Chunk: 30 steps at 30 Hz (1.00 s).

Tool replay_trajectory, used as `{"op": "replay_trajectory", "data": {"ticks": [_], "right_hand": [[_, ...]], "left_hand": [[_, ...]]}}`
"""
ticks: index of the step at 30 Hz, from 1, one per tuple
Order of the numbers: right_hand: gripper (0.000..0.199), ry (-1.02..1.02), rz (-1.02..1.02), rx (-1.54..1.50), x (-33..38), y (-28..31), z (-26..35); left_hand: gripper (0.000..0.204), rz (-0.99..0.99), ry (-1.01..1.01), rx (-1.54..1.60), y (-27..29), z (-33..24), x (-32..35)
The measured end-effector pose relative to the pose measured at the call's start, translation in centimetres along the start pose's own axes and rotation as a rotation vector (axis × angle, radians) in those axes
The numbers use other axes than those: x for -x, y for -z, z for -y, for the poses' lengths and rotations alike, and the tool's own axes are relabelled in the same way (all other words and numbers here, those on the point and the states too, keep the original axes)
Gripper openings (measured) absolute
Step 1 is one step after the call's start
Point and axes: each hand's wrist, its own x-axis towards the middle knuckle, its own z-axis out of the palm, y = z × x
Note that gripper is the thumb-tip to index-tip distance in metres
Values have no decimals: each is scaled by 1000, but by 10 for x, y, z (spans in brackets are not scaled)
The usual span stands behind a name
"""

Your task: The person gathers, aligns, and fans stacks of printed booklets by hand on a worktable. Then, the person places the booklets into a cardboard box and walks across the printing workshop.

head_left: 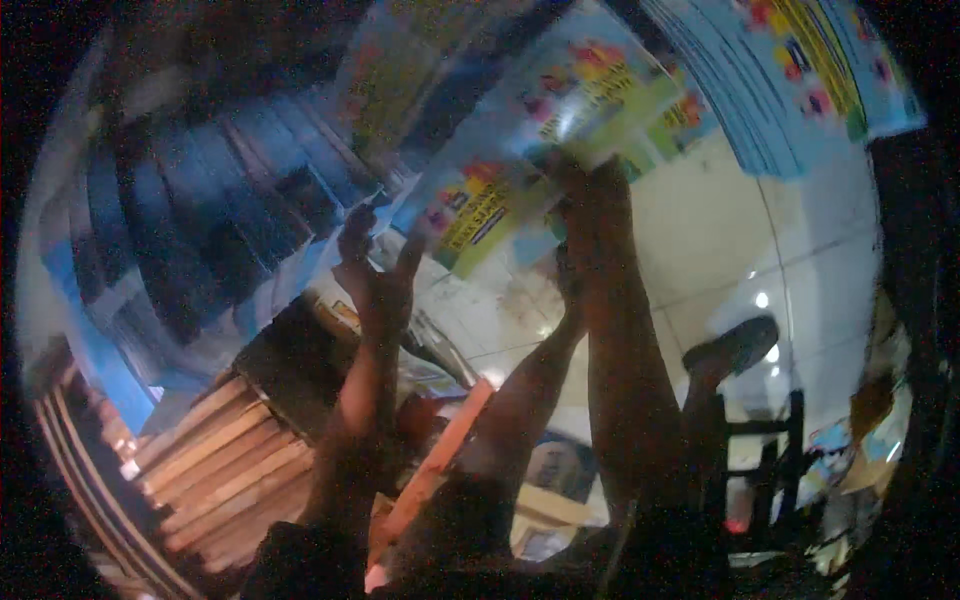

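Note:
Light-blue printed booklets or sheets (478, 215) with colourful pictures and yellow-green bottoms lie ahead of me, overlapping in a slanting row. My left hand (375, 275) is at their lower left corner, thumb and fingers spread with a gap between them. Its thumb is close to the printed edge; whether it touches is unclear. My right hand (590, 185) reaches up to the lower edge of the row, over the middle. Its fingers are dark and smeared, so their grip does not show.
Blue-and-dark stacks (230, 190) fill the left side. More blue printed stacks (765, 90) stand at the upper right. Wooden slats (220, 465) sit low on the left, and an orange bar (435, 470) slants near my legs. A dark rack-like frame (762, 465) stands right on the tiled floor (700, 235).

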Motion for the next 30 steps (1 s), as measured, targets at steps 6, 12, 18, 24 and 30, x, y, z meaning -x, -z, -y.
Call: {"op": "replay_trajectory", "data": {"ticks": [6, 12, 18, 24, 30], "right_hand": [[50, 38, -38, -256, -30, -13, 4], [53, 57, -62, -279, -41, -12, 14], [38, 459, 73, 459, -63, 12, 3], [31, 538, 51, 647, -40, 18, 13], [44, 479, 122, 835, 36, 75, 10]], "left_hand": [[44, 144, 465, 582, -45, 27, 10], [21, 318, 542, 857, -67, -16, -9], [27, 338, 633, 683, -85, -17, -17], [19, 286, 463, 636, -92, -8, -15], [22, 456, 487, 208, -94, 11, -25]]}}
